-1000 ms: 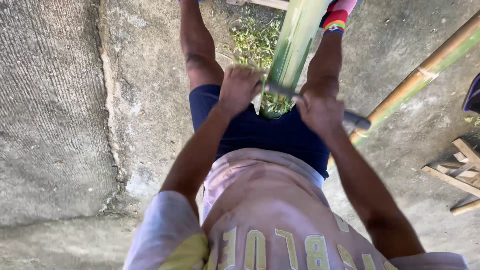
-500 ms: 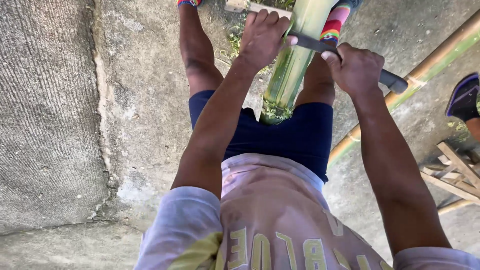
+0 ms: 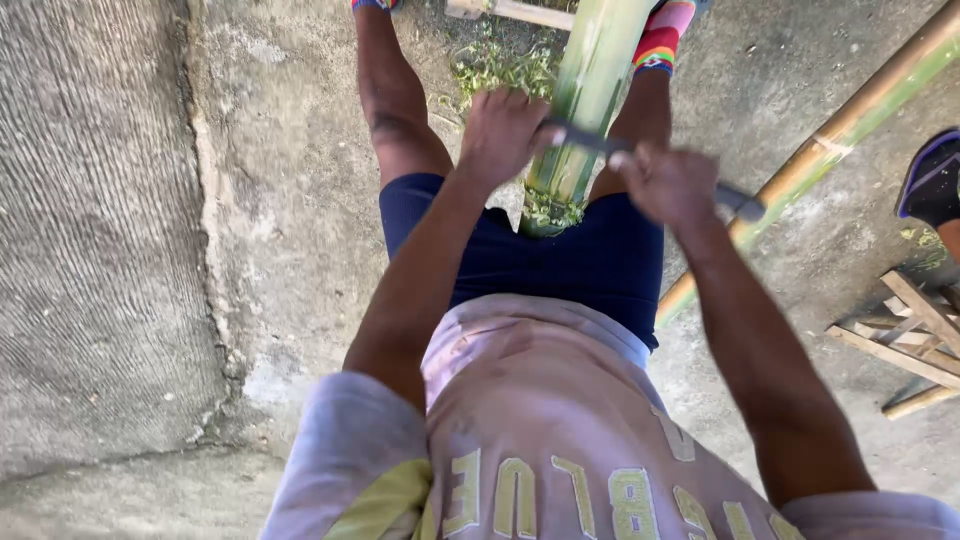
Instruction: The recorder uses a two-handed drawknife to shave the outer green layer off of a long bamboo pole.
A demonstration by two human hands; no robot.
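Note:
A thick green bamboo pole [image 3: 590, 90] lies between my legs, its cut end resting against my dark blue shorts. Across it sits a metal blade [image 3: 585, 140] with a dark handle sticking out to the right. My left hand [image 3: 503, 135] grips the blade's left end, beside the pole. My right hand [image 3: 668, 183] grips the handle end on the pole's right side. Green shavings [image 3: 545, 205] cling to the pole's near end.
A second, thinner bamboo pole [image 3: 850, 125] runs diagonally at the right. Wooden slats [image 3: 915, 335] lie at the right edge, near another person's dark shoe [image 3: 935, 180]. Rough concrete ground [image 3: 110, 250] fills the left, with grass scraps [image 3: 490, 65] at the top.
Both hands slid the blade up the pole away from me, then drew it back toward my body. The pole stays between my legs.

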